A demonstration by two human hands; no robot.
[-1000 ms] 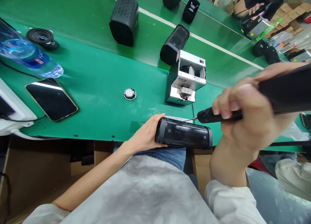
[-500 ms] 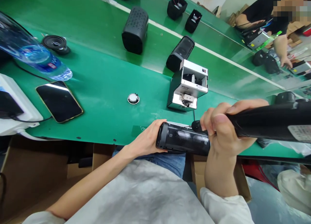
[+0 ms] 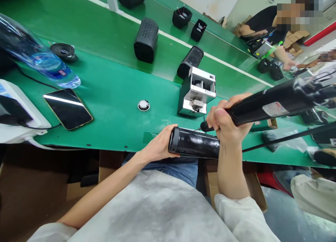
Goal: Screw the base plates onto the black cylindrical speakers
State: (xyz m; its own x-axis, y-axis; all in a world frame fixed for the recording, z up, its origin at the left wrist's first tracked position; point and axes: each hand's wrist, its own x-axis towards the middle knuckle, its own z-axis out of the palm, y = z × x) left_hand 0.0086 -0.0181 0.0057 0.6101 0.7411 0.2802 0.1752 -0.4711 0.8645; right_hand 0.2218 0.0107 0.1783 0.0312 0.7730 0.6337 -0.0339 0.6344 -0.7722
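My left hand (image 3: 162, 143) grips the left end of a glossy black speaker body (image 3: 198, 143), which lies sideways at the bench's near edge. Wrapped round a black power screwdriver (image 3: 262, 103), my right hand (image 3: 229, 121) is above the speaker's right end. The screwdriver's thin bit points left, its tip close to the speaker's upper edge; whether it touches a screw is too small to tell. Beyond the speaker stands a white and black screw feeder machine (image 3: 197, 93). A small round silver-rimmed part (image 3: 144, 105) lies on the green mat.
On the left are a phone (image 3: 68, 109), a water bottle (image 3: 44, 60), a white power strip (image 3: 23, 110) and a loose speaker driver (image 3: 63, 51). Black speaker housings (image 3: 146, 40) stand on the far bench. A person (image 3: 262, 21) works at upper right; plastic bags (image 3: 286, 140) lie right.
My right hand and the screwdriver have moved left and slightly up in view, the tool now tilted upward at its rear. The view has shifted; my left hand keeps its hold.
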